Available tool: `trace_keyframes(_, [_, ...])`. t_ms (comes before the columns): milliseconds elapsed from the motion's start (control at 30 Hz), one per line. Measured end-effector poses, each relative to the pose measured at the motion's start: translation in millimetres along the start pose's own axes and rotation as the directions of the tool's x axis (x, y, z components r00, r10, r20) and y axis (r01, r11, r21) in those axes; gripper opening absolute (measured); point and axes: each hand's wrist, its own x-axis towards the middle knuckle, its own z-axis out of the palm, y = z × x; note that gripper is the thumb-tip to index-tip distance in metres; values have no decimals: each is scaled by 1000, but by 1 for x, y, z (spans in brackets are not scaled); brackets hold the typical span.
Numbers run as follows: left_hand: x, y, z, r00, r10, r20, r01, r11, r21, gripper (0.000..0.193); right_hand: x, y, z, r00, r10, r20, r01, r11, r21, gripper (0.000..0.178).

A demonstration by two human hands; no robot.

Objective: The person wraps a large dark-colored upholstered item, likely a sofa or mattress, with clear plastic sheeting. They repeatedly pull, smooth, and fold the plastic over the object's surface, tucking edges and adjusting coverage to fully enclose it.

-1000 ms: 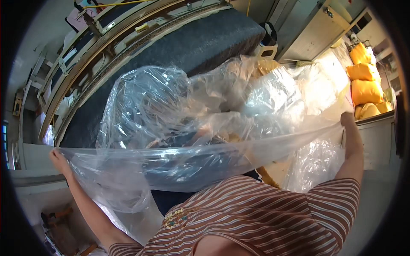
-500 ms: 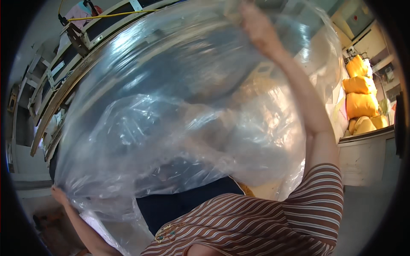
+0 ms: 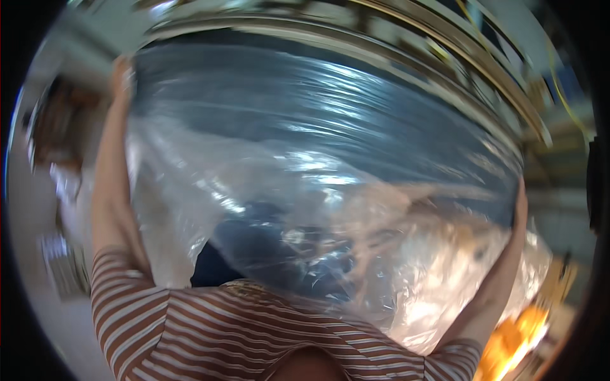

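Note:
A large sheet of clear plastic film (image 3: 254, 162), wrinkled and shiny, stretches across in front of me. Beneath its far part lies a broad dark blue-grey surface (image 3: 210, 36), whose kind I cannot make out. At the far left end, my left hand (image 3: 122, 77) is closed on the film's edge, its fingers somewhat blurred. My right hand (image 3: 521, 202) grips the film at the right end, with most of its fingers hidden behind the edge. The near part of the film hangs loose and crumpled over my dark trousers (image 3: 213, 265).
Long wooden rails (image 3: 457, 38) run along the far side. A yellow cord (image 3: 562, 95) hangs at the far right. Bright yellow bundles (image 3: 511, 343) stand at the lower right. Blurred brown furniture (image 3: 67, 124) is on the left.
My left hand has moved up to the far left, and my right hand has come down to the right edge. The film is now stretched wide between them. The view has turned left.

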Motion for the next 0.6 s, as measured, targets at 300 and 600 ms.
trace_keyframes(300, [3,8,-8,901,-97,423,278,878,-389,20,-100,-250,164,405,-913,-36,823,382,-421,23])
trace_keyframes(600, [9,1,8,982,-111,-155,31,895,-445,18,-450,-353,393,-134,-709,692,355,618,701,59])
